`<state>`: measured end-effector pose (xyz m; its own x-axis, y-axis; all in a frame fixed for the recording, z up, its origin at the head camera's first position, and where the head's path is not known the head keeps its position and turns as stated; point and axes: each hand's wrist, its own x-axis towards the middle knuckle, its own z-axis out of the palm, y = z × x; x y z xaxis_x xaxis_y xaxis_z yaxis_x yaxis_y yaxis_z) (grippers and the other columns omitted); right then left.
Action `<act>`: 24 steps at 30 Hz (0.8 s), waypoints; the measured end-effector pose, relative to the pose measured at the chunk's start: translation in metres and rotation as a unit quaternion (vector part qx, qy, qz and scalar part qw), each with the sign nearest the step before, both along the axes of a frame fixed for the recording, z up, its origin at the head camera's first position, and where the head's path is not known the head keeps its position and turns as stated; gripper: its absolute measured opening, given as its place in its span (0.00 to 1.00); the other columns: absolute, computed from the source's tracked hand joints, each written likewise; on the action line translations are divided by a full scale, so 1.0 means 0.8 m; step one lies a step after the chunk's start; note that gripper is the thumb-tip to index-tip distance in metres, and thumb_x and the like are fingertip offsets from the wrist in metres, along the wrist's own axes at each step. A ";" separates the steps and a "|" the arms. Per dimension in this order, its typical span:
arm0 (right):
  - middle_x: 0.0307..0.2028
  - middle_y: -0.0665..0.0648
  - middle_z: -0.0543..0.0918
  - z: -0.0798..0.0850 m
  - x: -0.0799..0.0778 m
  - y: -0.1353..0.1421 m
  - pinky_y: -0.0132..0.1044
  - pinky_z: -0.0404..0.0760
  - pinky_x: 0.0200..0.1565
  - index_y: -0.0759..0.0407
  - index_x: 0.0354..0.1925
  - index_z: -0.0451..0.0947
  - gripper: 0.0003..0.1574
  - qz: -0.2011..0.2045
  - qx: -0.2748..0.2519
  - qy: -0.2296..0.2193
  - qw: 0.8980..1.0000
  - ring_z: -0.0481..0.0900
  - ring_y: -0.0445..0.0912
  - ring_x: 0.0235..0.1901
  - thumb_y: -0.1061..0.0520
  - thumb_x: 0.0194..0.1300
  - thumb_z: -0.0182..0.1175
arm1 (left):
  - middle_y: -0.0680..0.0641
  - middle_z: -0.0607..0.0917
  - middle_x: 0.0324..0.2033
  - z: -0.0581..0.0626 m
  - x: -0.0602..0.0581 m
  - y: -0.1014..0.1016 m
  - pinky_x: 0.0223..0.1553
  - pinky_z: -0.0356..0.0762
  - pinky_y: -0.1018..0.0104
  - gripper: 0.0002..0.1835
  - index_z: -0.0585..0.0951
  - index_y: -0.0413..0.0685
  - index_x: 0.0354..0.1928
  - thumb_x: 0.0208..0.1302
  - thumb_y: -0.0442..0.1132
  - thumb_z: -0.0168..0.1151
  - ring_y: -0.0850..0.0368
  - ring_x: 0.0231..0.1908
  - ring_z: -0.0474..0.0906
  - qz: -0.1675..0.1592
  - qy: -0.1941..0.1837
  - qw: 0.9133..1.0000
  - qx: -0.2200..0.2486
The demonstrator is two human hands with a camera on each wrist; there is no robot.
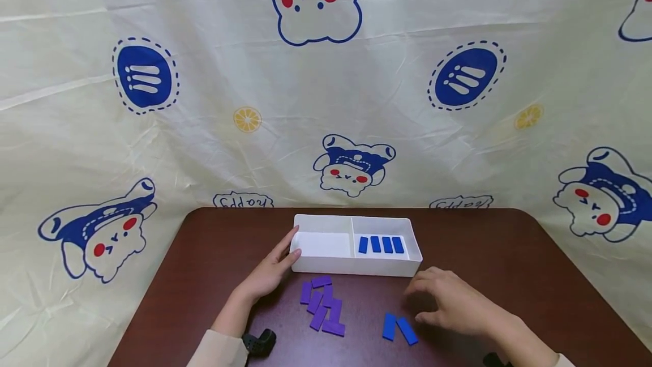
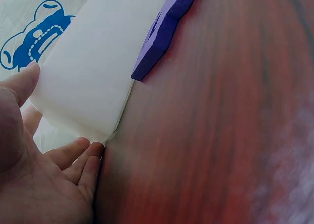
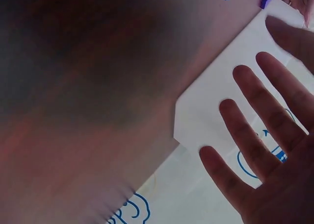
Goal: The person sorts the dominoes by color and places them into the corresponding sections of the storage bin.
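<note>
A white two-compartment box point(image 1: 356, 265) stands on the table. My left hand point(image 1: 267, 275) rests against its left end, and in the left wrist view the fingers point(image 2: 71, 153) touch the end wall with the thumb raised along it. Several small blue tiles point(image 1: 376, 244) lie in a row in the right compartment; the left compartment is bare. Two loose blue tiles point(image 1: 389, 327) lie in front of the box. My right hand point(image 1: 450, 302) hovers to their right, near the box's front right corner, fingers spread and holding nothing.
Several purple tiles point(image 1: 324, 304) lie in a loose cluster in front of the box, some touching. The dark brown table point(image 1: 489, 248) ends at a printed cloth point(image 1: 397, 84) hanging behind it. A black band point(image 1: 260, 343) is on the left wrist.
</note>
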<state>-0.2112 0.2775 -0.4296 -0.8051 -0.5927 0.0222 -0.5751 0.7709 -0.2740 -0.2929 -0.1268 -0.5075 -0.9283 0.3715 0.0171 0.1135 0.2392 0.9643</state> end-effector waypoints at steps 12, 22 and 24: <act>0.55 0.41 0.81 -0.021 0.006 -0.011 0.51 0.81 0.57 0.45 0.59 0.84 0.39 0.009 0.019 -0.065 0.998 0.77 0.46 0.56 0.45 0.47 0.83 | 0.45 0.50 0.83 0.002 0.002 -0.008 0.79 0.48 0.41 0.35 0.50 0.73 0.83 0.81 0.51 0.52 0.45 0.82 0.46 0.002 -0.014 1.000 0.006; 0.53 0.43 0.80 -0.020 0.005 -0.016 0.51 0.80 0.57 0.48 0.57 0.85 0.37 0.015 0.034 -0.051 0.998 0.76 0.46 0.56 0.49 0.47 0.83 | 0.46 0.49 0.83 0.004 -0.001 -0.006 0.80 0.48 0.43 0.36 0.48 0.74 0.83 0.82 0.51 0.51 0.47 0.82 0.45 -0.019 -0.013 1.000 0.012; 0.53 0.42 0.80 -0.023 0.009 -0.014 0.51 0.80 0.57 0.46 0.56 0.86 0.35 0.015 0.033 -0.051 0.998 0.76 0.46 0.56 0.49 0.47 0.83 | 0.46 0.49 0.83 0.003 -0.001 -0.002 0.79 0.49 0.45 0.36 0.48 0.73 0.83 0.82 0.50 0.51 0.46 0.82 0.46 -0.026 -0.013 0.999 0.014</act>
<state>-0.2036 0.2662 -0.4481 -0.7835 -0.6135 -0.0984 -0.5694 0.7723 -0.2818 -0.2936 -0.1288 -0.5054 -0.9078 0.4194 0.0051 0.1007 0.2063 0.9733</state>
